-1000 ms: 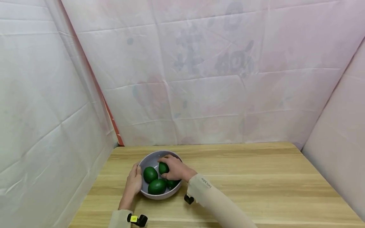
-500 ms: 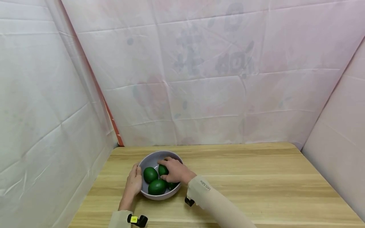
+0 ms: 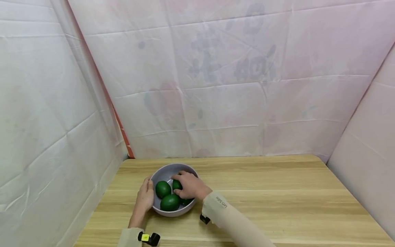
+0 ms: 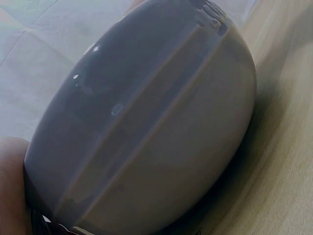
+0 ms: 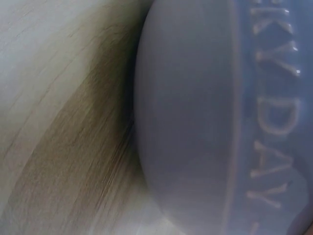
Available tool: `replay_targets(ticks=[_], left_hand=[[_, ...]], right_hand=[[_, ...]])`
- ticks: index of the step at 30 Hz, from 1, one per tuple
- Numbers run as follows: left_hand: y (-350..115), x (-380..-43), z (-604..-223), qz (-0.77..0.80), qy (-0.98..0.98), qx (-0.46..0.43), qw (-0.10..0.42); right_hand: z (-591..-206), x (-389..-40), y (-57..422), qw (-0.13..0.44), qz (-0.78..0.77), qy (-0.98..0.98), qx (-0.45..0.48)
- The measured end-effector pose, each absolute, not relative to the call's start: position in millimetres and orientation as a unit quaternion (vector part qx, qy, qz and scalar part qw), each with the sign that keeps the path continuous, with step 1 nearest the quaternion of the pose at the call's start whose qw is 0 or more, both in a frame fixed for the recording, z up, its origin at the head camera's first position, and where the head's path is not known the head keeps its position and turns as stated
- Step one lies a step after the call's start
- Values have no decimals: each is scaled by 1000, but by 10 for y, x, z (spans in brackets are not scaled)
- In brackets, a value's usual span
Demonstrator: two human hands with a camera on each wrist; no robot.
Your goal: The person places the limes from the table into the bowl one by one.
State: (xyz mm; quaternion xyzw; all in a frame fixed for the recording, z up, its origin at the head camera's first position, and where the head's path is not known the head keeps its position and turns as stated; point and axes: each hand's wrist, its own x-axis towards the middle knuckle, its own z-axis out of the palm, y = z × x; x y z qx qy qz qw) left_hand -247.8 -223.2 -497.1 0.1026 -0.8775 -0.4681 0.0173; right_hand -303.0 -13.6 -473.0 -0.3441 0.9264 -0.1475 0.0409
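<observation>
A round grey-lilac bowl (image 3: 165, 169) stands on the wooden table at its left part. My left hand (image 3: 145, 195) grips its left side, the thumb near the rim. Inside the bowl, the curled fingers and thumb of my right hand (image 3: 190, 185) hold a dark green avocado (image 3: 177, 185), partly hidden by them. Two more avocados (image 3: 170, 202) lie at the left and front of the bowl, and another shows partly below my right hand. The left wrist view shows the bowl's glossy outer wall (image 4: 146, 122); the right wrist view shows raised letters (image 5: 276, 115) on it.
The light wooden table (image 3: 262, 202) extends well to the right of the bowl. White sheets (image 3: 222, 103) hang behind it and on both sides. Black wrist cameras (image 3: 151, 239) sit at the ends of both beige sleeves.
My right hand has sunk slightly lower in the bowl with its avocado, mostly in the first half second. My left hand and the bowl have stayed in place.
</observation>
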Motion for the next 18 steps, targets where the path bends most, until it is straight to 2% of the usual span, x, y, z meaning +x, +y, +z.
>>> replay_targets(ticks=[18], left_hand=[[-2238, -2465, -4977, -471, -875, 108, 13]], right_hand=[[-4756, -3018, -143, 21, -140, 928, -344]])
